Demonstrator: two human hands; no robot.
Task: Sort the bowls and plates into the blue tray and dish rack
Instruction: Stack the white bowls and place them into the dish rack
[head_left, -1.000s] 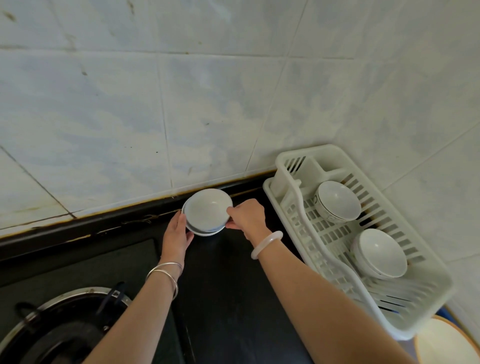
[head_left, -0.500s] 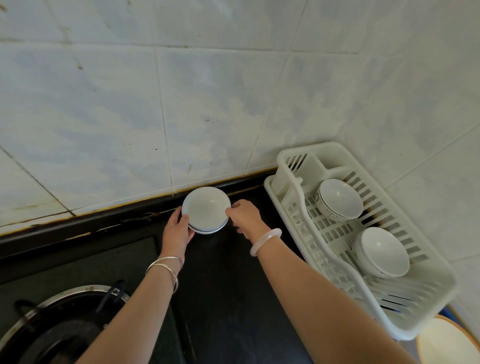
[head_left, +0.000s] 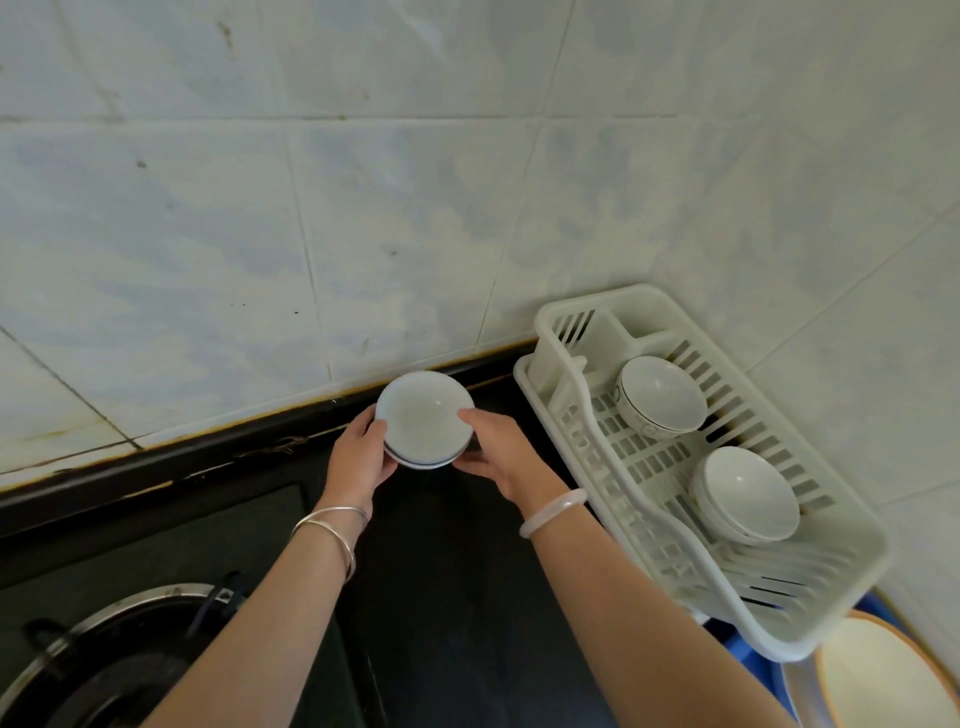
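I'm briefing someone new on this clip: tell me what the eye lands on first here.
First, the small stack of white dishes near the tiled wall, gripped on either side by the left hand and right hand over the black counter. Next, the white dish rack to the right, with two white bowls sitting in it.

Both hands (head_left: 363, 457) (head_left: 501, 452) grip stacked bowls (head_left: 423, 418).
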